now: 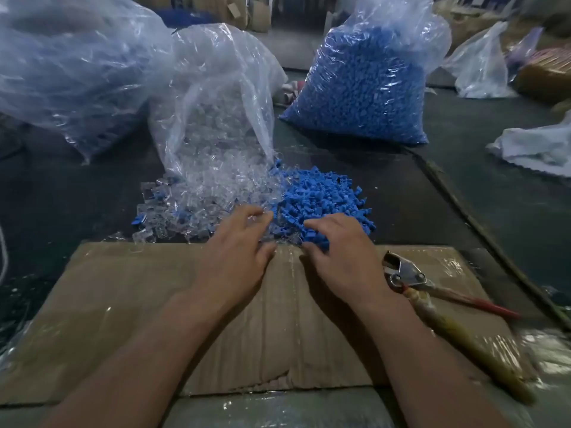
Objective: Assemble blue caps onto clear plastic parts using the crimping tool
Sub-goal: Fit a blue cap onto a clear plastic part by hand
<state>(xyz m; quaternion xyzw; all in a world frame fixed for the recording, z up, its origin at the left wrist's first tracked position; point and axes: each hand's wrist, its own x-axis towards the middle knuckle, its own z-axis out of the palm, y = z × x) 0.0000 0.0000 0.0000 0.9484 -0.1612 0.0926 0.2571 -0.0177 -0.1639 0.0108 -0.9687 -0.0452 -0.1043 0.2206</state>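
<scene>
A loose heap of blue caps (pixel 321 193) lies on the dark table beside a heap of clear plastic parts (pixel 210 196) that spills from an open clear bag (pixel 216 97). My left hand (pixel 238 251) reaches into the clear parts with curled fingers; whether it holds one is hidden. Fingers bent, my right hand (pixel 340 257) rests at the near edge of the blue caps. The crimping tool (pixel 432 301), with metal jaws and red and yellowish handles, lies on the cardboard right of my right wrist, untouched.
A flattened cardboard sheet (pixel 123 319) covers the near table. A full bag of blue caps (pixel 367 78) stands at the back right, and a large clear bag (pixel 71 63) at the back left. White cloth (pixel 537 146) lies at the right edge.
</scene>
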